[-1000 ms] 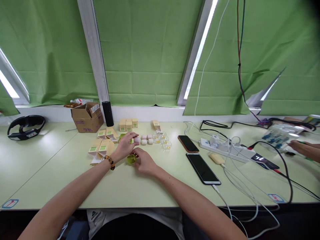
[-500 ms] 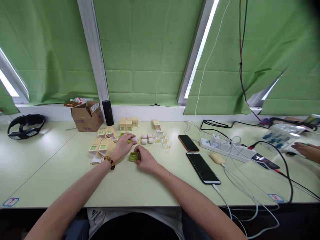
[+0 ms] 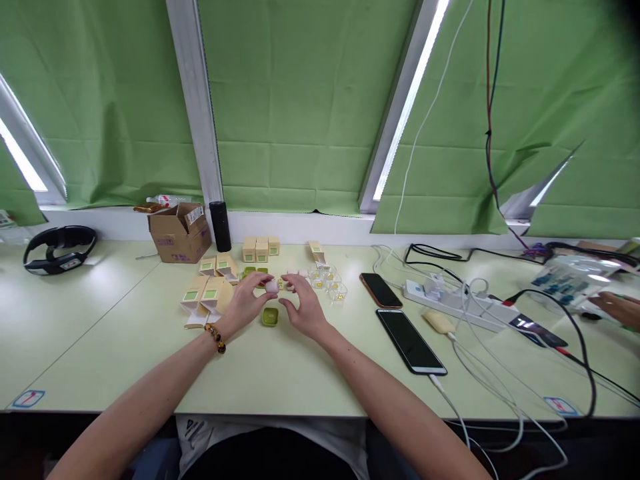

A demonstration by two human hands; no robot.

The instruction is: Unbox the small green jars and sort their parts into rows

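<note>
My left hand, with a beaded bracelet at the wrist, pinches a small pale pink rounded block between thumb and fingers. Just right of it, my right hand has its thumb and fingers apart, with nothing visible between them. A small square green cup stands on the table below and between the hands. Behind my left hand are more green cups, partly covered. My right hand's fingers largely hide other pink blocks. Clear plastic cups with yellow bits lie to the right.
Opened cartons lie left of my hands; closed small cartons stand behind. Further off are a cardboard box and black cylinder. Two phones, cables and a power strip lie right. Another person's hand shows far right.
My right hand has let go of the green cup, which now stands on the table, and moved up and right, opening. My left hand has moved slightly right, holding the pink block.
</note>
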